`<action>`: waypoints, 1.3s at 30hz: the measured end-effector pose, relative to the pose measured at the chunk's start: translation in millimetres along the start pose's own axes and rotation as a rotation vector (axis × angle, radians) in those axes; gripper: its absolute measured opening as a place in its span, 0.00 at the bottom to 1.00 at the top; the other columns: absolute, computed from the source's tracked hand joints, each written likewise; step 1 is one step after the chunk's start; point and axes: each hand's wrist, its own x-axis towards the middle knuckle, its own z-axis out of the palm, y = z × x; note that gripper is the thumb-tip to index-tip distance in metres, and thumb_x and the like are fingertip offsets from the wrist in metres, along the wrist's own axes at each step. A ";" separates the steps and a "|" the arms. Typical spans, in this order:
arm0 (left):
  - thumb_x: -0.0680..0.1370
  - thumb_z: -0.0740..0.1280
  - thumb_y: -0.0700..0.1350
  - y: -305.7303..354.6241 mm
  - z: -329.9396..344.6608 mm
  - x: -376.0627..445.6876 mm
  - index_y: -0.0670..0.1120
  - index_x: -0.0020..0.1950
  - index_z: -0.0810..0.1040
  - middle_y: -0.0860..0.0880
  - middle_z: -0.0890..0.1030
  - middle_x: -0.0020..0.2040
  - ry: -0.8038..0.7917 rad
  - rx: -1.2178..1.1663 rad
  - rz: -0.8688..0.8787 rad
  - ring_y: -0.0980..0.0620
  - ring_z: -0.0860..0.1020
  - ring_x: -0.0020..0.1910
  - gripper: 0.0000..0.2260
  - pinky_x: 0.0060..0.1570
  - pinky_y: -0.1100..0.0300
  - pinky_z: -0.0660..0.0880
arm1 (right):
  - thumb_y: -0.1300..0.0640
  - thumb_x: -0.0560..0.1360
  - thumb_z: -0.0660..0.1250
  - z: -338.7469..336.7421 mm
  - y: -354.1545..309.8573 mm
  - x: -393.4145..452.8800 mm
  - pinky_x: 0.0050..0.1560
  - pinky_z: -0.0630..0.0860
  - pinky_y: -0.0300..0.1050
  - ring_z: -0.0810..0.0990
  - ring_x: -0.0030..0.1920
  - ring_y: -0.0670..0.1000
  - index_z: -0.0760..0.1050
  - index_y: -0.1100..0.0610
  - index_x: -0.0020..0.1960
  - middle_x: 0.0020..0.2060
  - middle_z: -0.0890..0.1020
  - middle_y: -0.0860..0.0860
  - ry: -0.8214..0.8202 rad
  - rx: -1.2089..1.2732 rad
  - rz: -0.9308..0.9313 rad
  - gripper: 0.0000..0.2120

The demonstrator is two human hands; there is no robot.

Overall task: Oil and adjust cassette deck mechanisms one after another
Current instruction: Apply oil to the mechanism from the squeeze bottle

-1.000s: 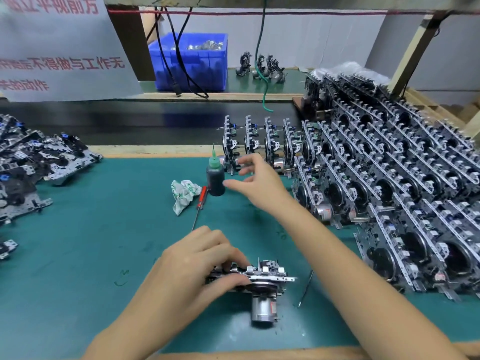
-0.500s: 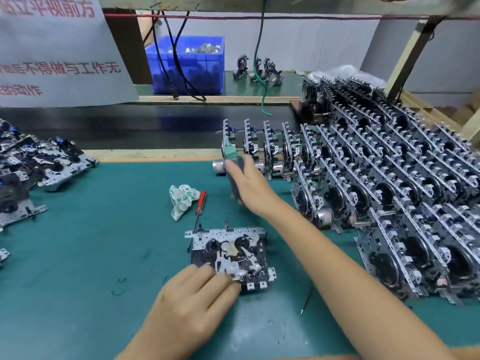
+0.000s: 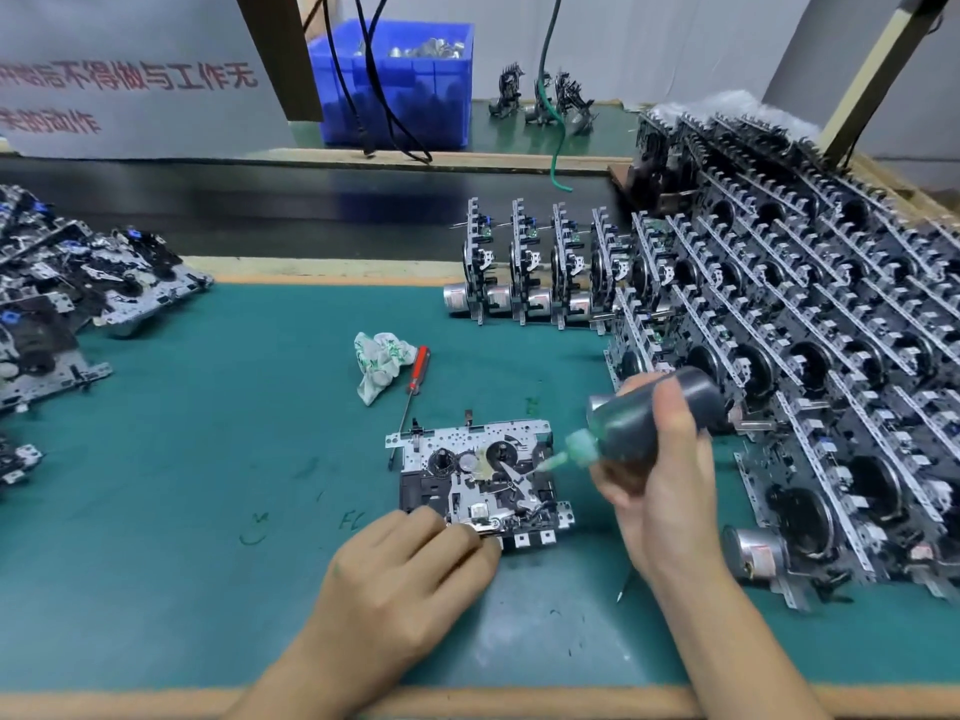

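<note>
Since half a second ago, the right hand (image 3: 660, 475) has carried the oil bottle (image 3: 649, 423) from the far rows down to the mechanism (image 3: 478, 475). Nearest, the left hand (image 3: 400, 569) lies with relaxed fingers on the mechanism's near edge, likely to keep it from sliding on the green mat (image 3: 208, 459). The right hand's fingers are wrapped around the tilted bottle, its nozzle (image 3: 550, 462) over the mechanism's right side. Farther away lie a red screwdriver (image 3: 418, 371) and a crumpled cloth (image 3: 379, 363). Behind stand rows of waiting mechanisms (image 3: 535, 272).

The left hand (image 3: 410, 569) lay palm down, fingers (image 3: 457, 537) loosely bent — pressing downward. The right hand (image 3: 660, 491) was raised beside it, fingers curled tight, forearm angling in from the lower right.
</note>
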 end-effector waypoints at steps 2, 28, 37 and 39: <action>0.81 0.57 0.37 -0.1 0.2 -0.3 0.44 0.48 0.74 0.48 0.74 0.40 0.011 0.000 -0.010 0.49 0.69 0.31 0.07 0.27 0.56 0.68 | 0.45 0.65 0.66 5.0 5.0 -4.2 0.18 0.64 0.32 0.74 0.23 0.43 0.70 0.53 0.42 0.27 0.78 0.46 0.027 -0.078 -0.018 0.13; 0.81 0.58 0.37 1.9 1.3 0.4 0.45 0.49 0.74 0.50 0.70 0.43 0.053 0.005 -0.054 0.50 0.68 0.34 0.07 0.30 0.59 0.65 | 0.42 0.60 0.68 4.7 12.9 -3.4 0.28 0.73 0.34 0.75 0.28 0.41 0.77 0.52 0.34 0.26 0.76 0.44 -0.069 -0.181 -0.135 0.13; 0.76 0.67 0.47 -9.4 -15.5 14.8 0.52 0.46 0.76 0.57 0.74 0.44 0.009 -0.274 -0.392 0.53 0.72 0.38 0.01 0.38 0.60 0.70 | 0.54 0.66 0.76 32.9 -5.0 34.8 0.42 0.77 0.37 0.82 0.41 0.45 0.72 0.53 0.51 0.43 0.84 0.51 -0.272 -0.491 -0.120 0.18; 0.75 0.66 0.51 -16.7 -22.8 24.2 0.51 0.44 0.79 0.59 0.75 0.43 -0.043 -0.356 -0.473 0.54 0.74 0.38 0.05 0.39 0.59 0.71 | 0.60 0.70 0.74 46.6 2.3 50.9 0.53 0.76 0.41 0.81 0.51 0.46 0.71 0.53 0.58 0.52 0.82 0.51 -0.409 -0.688 -0.091 0.20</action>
